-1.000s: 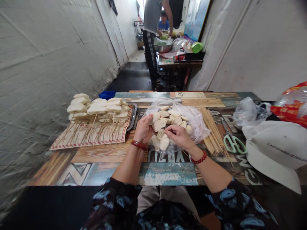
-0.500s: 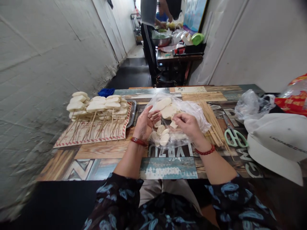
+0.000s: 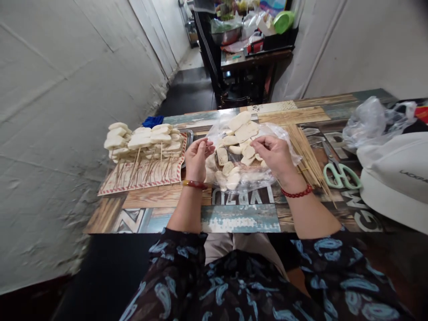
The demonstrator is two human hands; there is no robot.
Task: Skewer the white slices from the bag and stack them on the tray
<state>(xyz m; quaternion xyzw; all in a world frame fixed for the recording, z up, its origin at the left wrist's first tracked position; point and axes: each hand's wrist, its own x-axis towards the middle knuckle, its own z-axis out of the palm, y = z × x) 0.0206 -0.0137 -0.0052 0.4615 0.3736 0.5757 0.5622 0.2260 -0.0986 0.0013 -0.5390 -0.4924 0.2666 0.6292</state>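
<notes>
Pale, flat oval slices [image 3: 246, 132], like sliced steamed bun, lie loose on a spread clear plastic bag [image 3: 254, 179]. My left hand [image 3: 198, 161] is raised at the bag's left side, its fingers loosely bent and nothing visible in them. Over the right part of the slices, my right hand [image 3: 274, 155] has thumb and fingertips pinched together. Whether a slice is between those fingertips cannot be made out. Farther left, skewered slices [image 3: 143, 139] are stacked on a red-edged paper sheet [image 3: 167, 174], their sticks pointing toward me.
Bare bamboo skewers [image 3: 306, 156] lie right of the bag. Beside them are green-handled scissors [image 3: 341, 175], a white cap [image 3: 394, 178] and a crumpled plastic bag [image 3: 364, 120]. A blue cloth [image 3: 153, 121] is behind the stack. Another person [image 3: 209, 49] stands by a farther table [image 3: 230, 65].
The view has tilted down. My left hand has drawn its spread fingers in and moved off the slices. My right hand has lifted slightly, and more loose slices show between my hands.
</notes>
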